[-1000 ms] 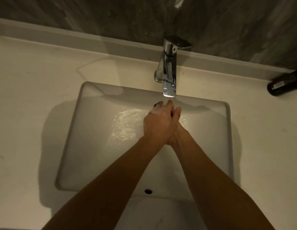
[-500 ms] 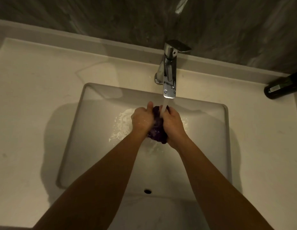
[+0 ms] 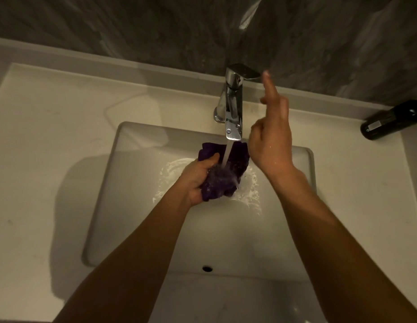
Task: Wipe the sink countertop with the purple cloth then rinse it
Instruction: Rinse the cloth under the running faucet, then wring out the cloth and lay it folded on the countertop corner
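My left hand (image 3: 198, 177) grips the bunched purple cloth (image 3: 222, 176) over the sink basin (image 3: 133, 206), right under the chrome faucet (image 3: 233, 108). Water runs from the spout onto the cloth and splashes white in the basin. My right hand (image 3: 270, 136) is off the cloth, raised beside the faucet with its fingers apart. One finger stretches up to the faucet's lever handle (image 3: 245, 72); whether it touches the lever I cannot tell. The pale countertop (image 3: 51, 136) surrounds the basin.
A dark bottle (image 3: 391, 121) lies on its side on the countertop at the far right. A grey marbled wall rises behind the counter's raised back edge. The overflow hole (image 3: 207, 268) sits in the basin's near wall.
Both hands were squeezing the cloth under the stream. My right hand has let go and risen toward the faucet lever; my left hand keeps holding the cloth under the water.
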### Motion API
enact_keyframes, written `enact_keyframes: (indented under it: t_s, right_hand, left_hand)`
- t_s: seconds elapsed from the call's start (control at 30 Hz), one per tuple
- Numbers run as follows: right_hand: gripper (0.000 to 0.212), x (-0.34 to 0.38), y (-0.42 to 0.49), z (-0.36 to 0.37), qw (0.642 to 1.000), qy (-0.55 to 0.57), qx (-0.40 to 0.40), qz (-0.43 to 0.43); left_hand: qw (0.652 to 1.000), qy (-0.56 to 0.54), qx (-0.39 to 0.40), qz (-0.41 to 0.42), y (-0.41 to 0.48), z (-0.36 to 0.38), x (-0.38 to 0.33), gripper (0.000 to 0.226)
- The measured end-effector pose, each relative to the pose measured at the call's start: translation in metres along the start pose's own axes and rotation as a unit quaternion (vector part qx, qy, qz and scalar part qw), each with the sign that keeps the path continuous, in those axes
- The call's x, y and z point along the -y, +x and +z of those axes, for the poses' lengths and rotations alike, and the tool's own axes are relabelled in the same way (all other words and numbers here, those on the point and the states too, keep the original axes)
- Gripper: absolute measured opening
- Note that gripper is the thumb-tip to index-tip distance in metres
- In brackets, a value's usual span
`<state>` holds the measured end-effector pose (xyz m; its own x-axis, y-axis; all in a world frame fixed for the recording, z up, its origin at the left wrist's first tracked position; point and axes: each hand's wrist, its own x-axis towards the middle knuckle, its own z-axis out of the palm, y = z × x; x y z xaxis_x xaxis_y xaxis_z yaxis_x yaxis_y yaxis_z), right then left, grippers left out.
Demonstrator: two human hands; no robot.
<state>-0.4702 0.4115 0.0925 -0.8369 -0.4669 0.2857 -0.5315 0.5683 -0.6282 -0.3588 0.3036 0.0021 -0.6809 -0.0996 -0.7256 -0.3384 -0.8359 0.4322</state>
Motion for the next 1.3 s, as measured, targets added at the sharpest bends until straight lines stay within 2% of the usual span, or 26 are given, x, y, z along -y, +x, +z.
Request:
enact_keyframes:
  t_s: [0.1,0.23,0.33,0.4,0.47,0.53,0.57,0.6,0.63,0.67,0.7,0.73,0.8,0.87,1.0,1.07,1.13,1.2,1.23,1.3]
  right_hand:
    - [0.093,-0.001,0.008,-0.007,0.997,-0.032,0.038,-0.052]
    - [0.081,-0.008,0.001,-0.01,0.998,-0.038,0.053,-0.025]
    - [0.075,-0.01,-0.008,-0.009,0.998,0.017,0.053,-0.034]
    - [0.066,-0.013,-0.023,-0.006,0.997,0.081,0.01,0.004]
    - [0.049,-0.023,-0.047,0.005,0.986,0.124,-0.016,0.114]
    - [0.032,-0.034,-0.071,0.018,0.944,0.186,0.056,0.266]
    - [0.035,-0.038,-0.08,0.022,0.895,0.247,0.113,0.354]
    - [0.04,-0.039,-0.087,0.024,0.829,0.329,0.156,0.425]
    - [0.042,-0.039,-0.091,0.026,0.77,0.4,0.174,0.466]
    - [0.04,-0.037,-0.094,0.027,0.737,0.451,0.173,0.473]
    - [0.038,-0.036,-0.095,0.029,0.739,0.464,0.16,0.461]
    - [0.035,-0.035,-0.095,0.032,0.762,0.45,0.138,0.445]
    - [0.027,-0.033,-0.093,0.037,0.828,0.361,0.086,0.419]
    - [0.019,-0.029,-0.091,0.041,0.868,0.289,0.053,0.401]
    - [0.016,-0.021,-0.087,0.039,0.883,0.278,0.036,0.378]
    - [0.016,-0.024,-0.086,0.035,0.897,0.268,0.073,0.343]
    - [0.018,-0.029,-0.085,0.027,0.889,0.287,0.14,0.329]
    - [0.037,-0.034,-0.084,0.018,0.881,0.283,0.215,0.312]
    - [0.037,-0.037,-0.083,0.013,0.887,0.27,0.232,0.294]
    - [0.02,-0.039,-0.08,0.006,0.895,0.276,0.212,0.278]
  left_hand:
    - [1.0,0.009,-0.013,0.0,-0.001,-0.001,-0.001,0.03]
    - [1.0,0.005,-0.026,-0.008,-0.004,-0.005,-0.003,0.04]
    - [0.999,-0.004,-0.028,-0.019,-0.006,-0.006,-0.005,0.045]
    - [1.0,-0.011,-0.017,-0.024,-0.009,-0.006,-0.006,0.041]
    - [0.999,-0.015,-0.013,-0.04,-0.014,-0.002,-0.008,0.039]
    - [0.998,-0.025,-0.011,-0.058,-0.016,0.0,-0.007,0.042]
    - [0.997,-0.029,-0.01,-0.065,-0.017,0.0,-0.006,0.047]
    - [0.997,-0.031,-0.006,-0.071,-0.017,0.001,-0.005,0.051]
    - [0.997,-0.028,-0.004,-0.072,-0.017,0.002,-0.004,0.054]
    - [0.998,-0.016,-0.01,-0.068,-0.017,0.003,-0.003,0.054]
    - [0.998,0.008,-0.03,-0.058,-0.019,0.004,-0.003,0.049]
    - [0.997,0.038,-0.059,-0.041,-0.02,0.003,-0.003,0.043]
    - [0.988,0.107,-0.114,0.012,-0.018,0.001,-0.002,0.029]
    - [0.975,0.162,-0.145,0.051,-0.016,-0.002,0.001,0.022]
    - [0.968,0.16,-0.182,0.057,-0.016,-0.006,0.004,0.019]
    - [0.972,0.137,-0.187,0.042,-0.019,-0.007,0.002,0.02]
    - [0.979,0.095,-0.18,0.02,-0.022,-0.009,-0.003,0.022]
    - [0.987,0.016,-0.159,-0.017,-0.027,-0.01,-0.01,0.024]
    - [0.989,-0.017,-0.143,-0.038,-0.031,-0.01,-0.013,0.026]
    - [0.991,-0.036,-0.102,-0.078,-0.035,-0.012,-0.015,0.037]
